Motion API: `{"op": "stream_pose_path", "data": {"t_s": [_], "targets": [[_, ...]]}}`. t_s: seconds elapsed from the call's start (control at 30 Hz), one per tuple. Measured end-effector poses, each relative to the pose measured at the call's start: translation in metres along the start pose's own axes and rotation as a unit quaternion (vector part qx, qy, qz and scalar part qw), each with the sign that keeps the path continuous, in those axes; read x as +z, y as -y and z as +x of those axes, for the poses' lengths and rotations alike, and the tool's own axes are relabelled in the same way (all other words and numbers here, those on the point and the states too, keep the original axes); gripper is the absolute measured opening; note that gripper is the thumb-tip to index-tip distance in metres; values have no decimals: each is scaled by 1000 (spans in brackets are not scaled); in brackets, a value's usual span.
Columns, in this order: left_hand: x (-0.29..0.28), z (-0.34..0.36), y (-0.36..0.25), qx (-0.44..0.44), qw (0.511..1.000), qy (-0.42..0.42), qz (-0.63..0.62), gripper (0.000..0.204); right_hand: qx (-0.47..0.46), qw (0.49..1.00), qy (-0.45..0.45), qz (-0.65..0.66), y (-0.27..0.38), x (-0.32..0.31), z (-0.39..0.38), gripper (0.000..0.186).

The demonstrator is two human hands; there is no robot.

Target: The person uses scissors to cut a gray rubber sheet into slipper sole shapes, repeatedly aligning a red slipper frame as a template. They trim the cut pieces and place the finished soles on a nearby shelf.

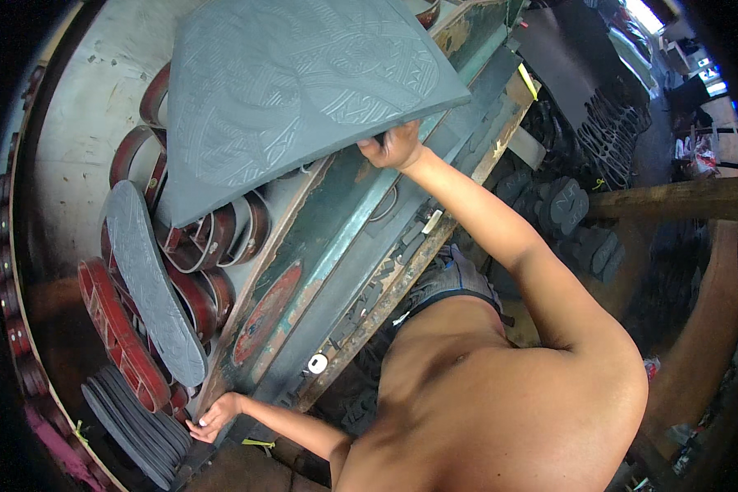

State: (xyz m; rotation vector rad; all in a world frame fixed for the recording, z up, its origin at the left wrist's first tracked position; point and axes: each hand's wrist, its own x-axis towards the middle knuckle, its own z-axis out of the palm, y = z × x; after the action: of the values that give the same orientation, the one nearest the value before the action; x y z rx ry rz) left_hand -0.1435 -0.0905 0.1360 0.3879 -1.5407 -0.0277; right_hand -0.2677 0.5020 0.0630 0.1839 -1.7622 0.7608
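A thick grey foam sheet (pixel 303 90) with an embossed swirling pattern is tilted over the bench, hiding part of what lies below. My right hand (pixel 395 146) grips its near edge, thumb showing at the rim. Lower left, my left hand (pixel 214 416) is at the bench's near edge with loosely bent fingers and nothing visible in them. Beside it stands a row of dark sole-shaped pieces (pixel 135 426). A grey patterned sole (pixel 155 283) lies on several reddish metal cutting dies, next to a red sole-shaped die (pixel 121 334).
A green machine beam (pixel 336 221) with worn paint runs diagonally before me, with a scrap-strewn ledge (pixel 377 307) alongside. A small white object (pixel 317 363) sits on it. To the right are stacked dark soles (pixel 562 203), a wooden beam (pixel 672 199) and hanging cut-out sheet scraps (pixel 611 135).
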Motion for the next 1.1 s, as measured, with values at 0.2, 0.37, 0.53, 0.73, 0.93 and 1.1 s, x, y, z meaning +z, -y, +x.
{"op": "stream_pose_path", "data": {"t_s": [0.2,0.37,0.53,0.73,0.93,1.1], "targets": [[-1,-1,-4,-10,1000,19,6,44,41,995,90,-23,-2,-3,0,71],[-4,2,0,13,1000,11,9,44,19,998,57,-25,1,-6,9,77],[-9,4,5,19,999,37,-12,38,-31,995,17,-97,9,-11,21,68],[-66,15,-6,42,978,203,-26,38,64,997,51,-10,48,-46,25,60],[-199,-114,-35,1,826,534,-179,41,215,915,313,137,151,-151,-126,54],[-233,-189,-27,145,827,534,-97,44,110,887,449,4,164,-171,-207,75]]}}
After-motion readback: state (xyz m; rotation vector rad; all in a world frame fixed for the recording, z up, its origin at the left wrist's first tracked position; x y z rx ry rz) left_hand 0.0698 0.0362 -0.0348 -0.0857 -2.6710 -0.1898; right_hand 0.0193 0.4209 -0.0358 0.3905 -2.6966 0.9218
